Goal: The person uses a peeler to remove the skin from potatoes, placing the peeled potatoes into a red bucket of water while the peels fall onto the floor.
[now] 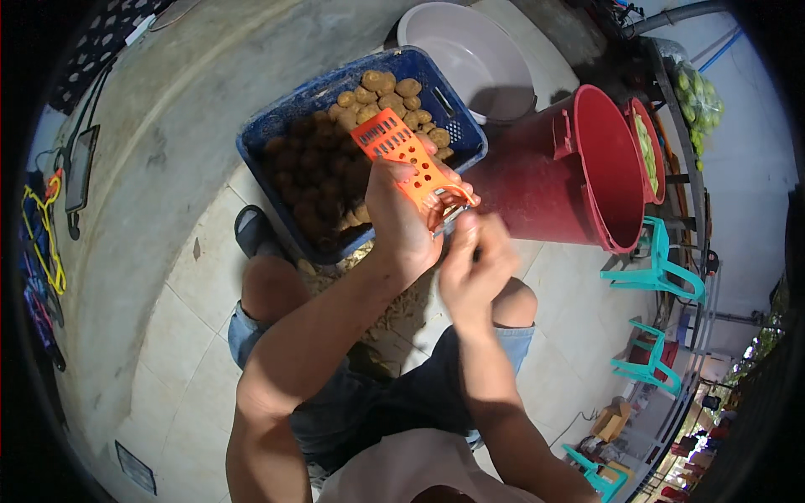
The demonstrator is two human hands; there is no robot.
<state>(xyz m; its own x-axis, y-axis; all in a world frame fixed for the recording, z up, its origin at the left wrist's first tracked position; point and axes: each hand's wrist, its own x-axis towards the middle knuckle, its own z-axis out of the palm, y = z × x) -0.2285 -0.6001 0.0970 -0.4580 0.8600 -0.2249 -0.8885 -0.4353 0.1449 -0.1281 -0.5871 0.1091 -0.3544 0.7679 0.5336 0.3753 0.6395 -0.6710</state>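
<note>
My left hand (398, 222) is closed round an orange flat peeler-grater (408, 155) with round holes and slots, raised above a blue plastic crate (256, 163). The tool's blade end points toward my right hand (478, 264). Slightly blurred, that hand has curled fingers and its thumb up beside the blade. Whatever is between its fingers is hidden. Many brown, roundish potatoes (381, 82) lie in the crate, those on the left in shadow. Thin pale peelings (394, 318) are strewn on the tiles between my knees.
Behind the crate stands a pale grey basin (457, 42). A tall red bin (537, 180) is to its right, with a smaller red bucket (658, 168) of pale green pieces beyond. Turquoise stools (667, 260) line the right side. A concrete wall (159, 159) curves along the left.
</note>
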